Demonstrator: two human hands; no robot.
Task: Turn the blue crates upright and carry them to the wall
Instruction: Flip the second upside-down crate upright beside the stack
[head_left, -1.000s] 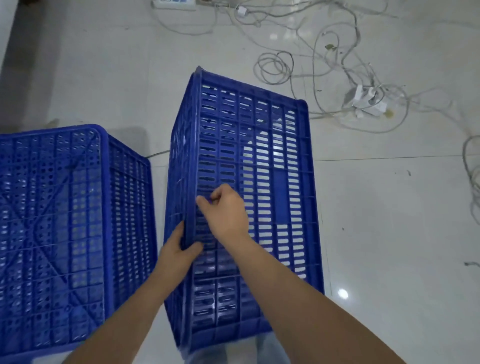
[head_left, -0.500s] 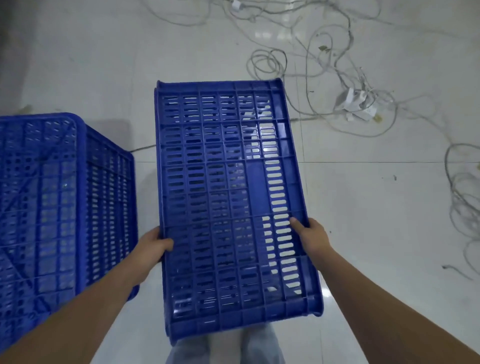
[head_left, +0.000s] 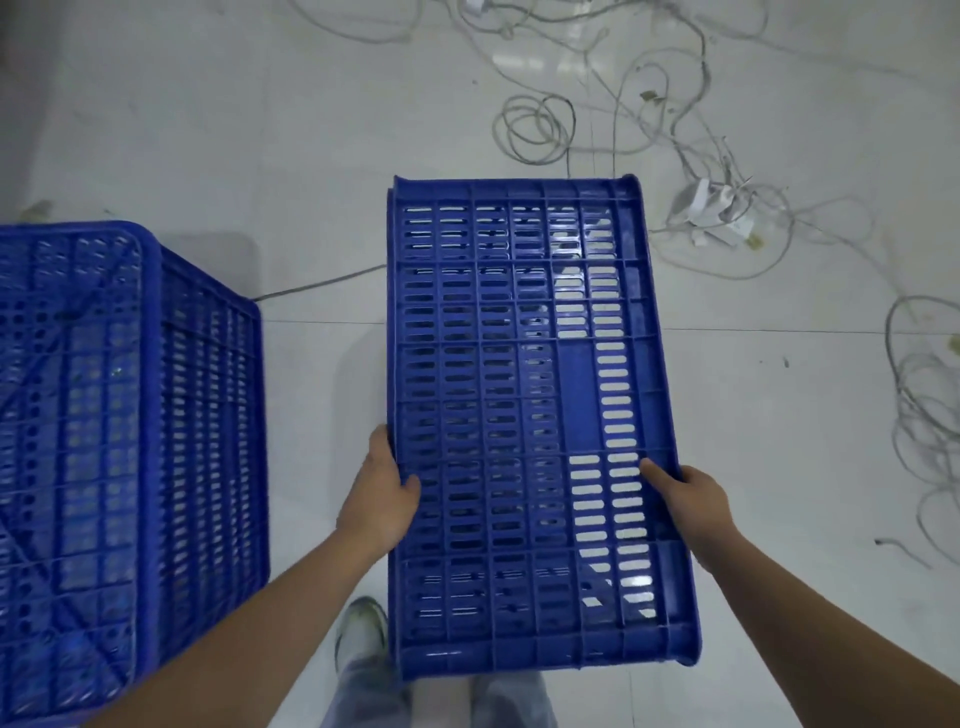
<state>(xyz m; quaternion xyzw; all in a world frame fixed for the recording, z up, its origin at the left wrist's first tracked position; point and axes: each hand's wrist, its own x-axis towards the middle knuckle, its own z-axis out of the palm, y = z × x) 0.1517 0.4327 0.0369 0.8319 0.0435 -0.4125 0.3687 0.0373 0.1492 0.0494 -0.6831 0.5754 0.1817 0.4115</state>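
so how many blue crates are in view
2. One crate is held in the middle by the left hand and right hand; the other crate sits on the floor at left, partly cut off. More may be out of frame.

Floor under me: pale glossy tiles (head_left: 218, 130) | tangled white cables (head_left: 623, 93) far right | ceiling glare up top
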